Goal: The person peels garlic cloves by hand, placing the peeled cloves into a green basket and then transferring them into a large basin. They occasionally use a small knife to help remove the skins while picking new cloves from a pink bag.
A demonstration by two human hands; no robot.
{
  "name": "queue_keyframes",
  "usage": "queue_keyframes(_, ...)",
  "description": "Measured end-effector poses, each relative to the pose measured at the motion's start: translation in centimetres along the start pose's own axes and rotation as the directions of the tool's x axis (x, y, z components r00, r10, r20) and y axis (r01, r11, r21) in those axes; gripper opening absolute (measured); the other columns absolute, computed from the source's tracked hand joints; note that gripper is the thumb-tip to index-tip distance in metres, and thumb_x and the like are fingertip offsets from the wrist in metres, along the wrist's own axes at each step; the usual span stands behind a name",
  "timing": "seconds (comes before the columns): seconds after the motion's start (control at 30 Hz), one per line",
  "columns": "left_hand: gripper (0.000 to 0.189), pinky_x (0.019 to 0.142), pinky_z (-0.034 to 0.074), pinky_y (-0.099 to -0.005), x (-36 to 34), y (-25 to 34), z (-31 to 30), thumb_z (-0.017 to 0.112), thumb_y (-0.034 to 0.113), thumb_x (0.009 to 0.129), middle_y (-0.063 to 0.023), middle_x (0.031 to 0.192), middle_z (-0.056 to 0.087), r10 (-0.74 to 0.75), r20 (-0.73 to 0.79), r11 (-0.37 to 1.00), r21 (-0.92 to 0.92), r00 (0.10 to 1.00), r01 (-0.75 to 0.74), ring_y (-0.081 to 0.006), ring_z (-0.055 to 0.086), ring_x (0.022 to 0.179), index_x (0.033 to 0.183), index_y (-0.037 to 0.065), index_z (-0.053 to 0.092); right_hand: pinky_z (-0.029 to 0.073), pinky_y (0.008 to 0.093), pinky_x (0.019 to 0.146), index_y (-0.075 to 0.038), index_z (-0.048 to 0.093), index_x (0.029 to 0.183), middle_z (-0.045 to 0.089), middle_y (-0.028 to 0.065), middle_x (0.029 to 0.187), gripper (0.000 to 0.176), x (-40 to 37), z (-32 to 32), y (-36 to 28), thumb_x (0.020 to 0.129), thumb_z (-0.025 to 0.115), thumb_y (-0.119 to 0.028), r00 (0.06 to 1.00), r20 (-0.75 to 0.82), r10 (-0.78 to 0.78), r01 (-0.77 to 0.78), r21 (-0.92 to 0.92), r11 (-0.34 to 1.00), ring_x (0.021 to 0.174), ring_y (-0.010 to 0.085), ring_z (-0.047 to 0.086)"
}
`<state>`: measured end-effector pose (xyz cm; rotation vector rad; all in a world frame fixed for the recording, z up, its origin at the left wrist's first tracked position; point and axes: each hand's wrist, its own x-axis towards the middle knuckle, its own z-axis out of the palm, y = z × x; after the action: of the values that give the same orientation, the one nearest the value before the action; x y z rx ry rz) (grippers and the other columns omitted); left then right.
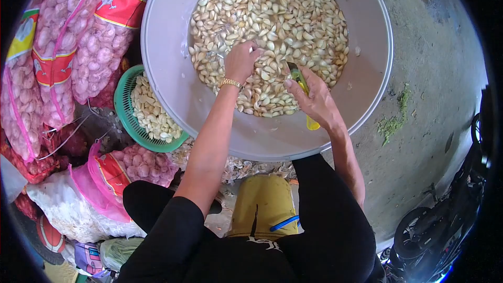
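A wide grey tub (361, 84) holds many garlic cloves (262, 10) in water. My left hand (241, 63), with a gold watch band at the wrist, reaches down to the cloves near the middle of the tub. Its fingers are bent, and their tips are partly hidden among the cloves. To its right, my right hand (313, 94) is closed round a yellow-green cutter knife (297, 77), whose dark blade end points up and left above the cloves. The knife's yellow end shows below the palm.
A green basket (124, 106) with peeled cloves (152, 112) stands left of the tub. Net bags of garlic (99, 52) fill the left side. A yellow bucket (264, 202) is between the knees. Motorbikes (435, 225) stand at the lower right.
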<state>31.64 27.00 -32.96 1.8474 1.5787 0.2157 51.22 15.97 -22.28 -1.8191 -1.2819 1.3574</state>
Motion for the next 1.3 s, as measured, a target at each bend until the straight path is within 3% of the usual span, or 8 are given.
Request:
queue_keyframes(0.17,0.026,0.067,0.051,-0.0402,-0.1,-0.7,0.2,0.070,0.031,0.085,-0.0135,0.084,0.068,0.061,0.008,0.998,-0.019,0.998,-0.061,-0.0287,0.066,0.077,0.091,0.006,0.067,0.048,0.0414,0.094,0.011,0.050,0.130,0.062,0.0308,0.117,0.062,-0.1,0.1,0.3,0.093,0.065,-0.037,1.000,0.000,-0.011,0.011,-0.006,1.000,0.111,0.0370,0.062)
queue_keyframes(0.2,0.024,0.062,0.050,-0.0340,-0.4,-0.5,-0.1,0.069,0.029,0.088,-0.0095,0.084,0.067,-0.061,0.141,0.928,-0.356,0.988,0.108,-0.0214,0.064,0.075,0.094,0.006,0.065,0.048,0.0414,0.094,0.011,0.050,0.130,0.062,0.0308,0.117,0.062,-0.1,0.1,0.3,0.093,0.065,-0.037,1.000,-0.001,-0.012,0.012,-0.007,1.000,0.111,0.0370,0.062)
queue_keyframes(0.23,0.021,0.058,0.049,-0.0278,-0.8,-0.4,-0.4,0.068,0.027,0.090,-0.0055,0.084,0.065,-0.127,0.305,0.725,-0.621,0.944,0.298,-0.0142,0.063,0.072,0.096,0.007,0.063,0.049,0.0409,0.091,0.010,0.052,0.128,0.063,0.0299,0.114,0.059,0.0,0.1,0.4,0.093,0.065,-0.036,1.000,-0.014,-0.026,0.026,-0.003,1.000,0.108,0.0359,0.063)
queue_keyframes(0.27,0.021,0.058,0.049,-0.0278,-1.4,-0.3,-0.6,0.068,0.027,0.090,-0.0055,0.084,0.065,-0.128,0.306,0.724,-0.621,0.943,0.300,-0.0142,0.063,0.072,0.096,0.007,0.063,0.049,0.0404,0.089,0.009,0.053,0.127,0.064,0.0291,0.111,0.057,0.0,0.2,0.4,0.093,0.065,-0.035,0.999,-0.027,-0.038,0.038,0.001,0.999,0.105,0.0348,0.064)
queue_keyframes(0.37,0.026,0.054,0.045,-0.0185,-2.6,0.6,-3.0,0.066,0.026,0.092,-0.0012,0.085,0.059,0.033,0.445,0.155,-0.887,0.895,0.435,-0.0065,0.057,0.069,0.111,0.012,0.056,0.050,0.0396,0.084,0.006,0.055,0.124,0.065,0.0266,0.104,0.052,-0.1,-0.5,-0.8,0.093,0.065,-0.034,0.999,0.005,-0.033,0.032,0.073,0.997,0.096,0.0326,0.064)
queue_keyframes(0.73,0.019,0.052,0.052,-0.0210,-3.2,1.3,-5.4,0.064,0.029,0.092,-0.0016,0.087,0.062,0.080,0.381,0.110,-0.922,0.921,0.371,-0.0098,0.060,0.066,0.101,0.013,0.058,0.050,0.0401,0.086,0.008,0.054,0.123,0.064,0.0265,0.106,0.053,0.2,0.2,0.9,0.093,0.065,-0.034,0.999,-0.036,-0.011,0.011,0.010,1.000,0.098,0.0330,0.064)
queue_keyframes(0.97,0.027,0.055,0.053,-0.0253,-6.3,2.3,-4.7,0.063,0.038,0.094,-0.0005,0.083,0.061,-0.259,0.486,0.056,-0.855,0.835,0.515,-0.0109,0.060,0.069,0.090,0.012,0.059,0.052,0.0459,0.077,0.009,0.055,0.103,0.065,0.0298,0.096,0.040,2.2,1.8,0.4,0.083,0.073,-0.020,0.997,0.031,-0.071,0.073,-0.068,0.995,0.089,0.0428,0.065)
queue_keyframes(1.3,0.041,0.061,0.055,-0.0292,-10.0,-1.0,-3.2,0.057,0.052,0.095,0.0002,0.077,0.056,-0.299,0.385,-0.198,-0.920,0.873,0.338,-0.0105,0.055,0.063,0.085,0.012,0.059,0.050,0.0525,0.070,0.004,0.042,0.103,0.062,0.0292,0.079,0.042,5.2,7.2,4.4,0.077,0.072,-0.009,0.979,0.080,-0.188,0.204,-0.342,0.917,0.081,0.0487,0.062)
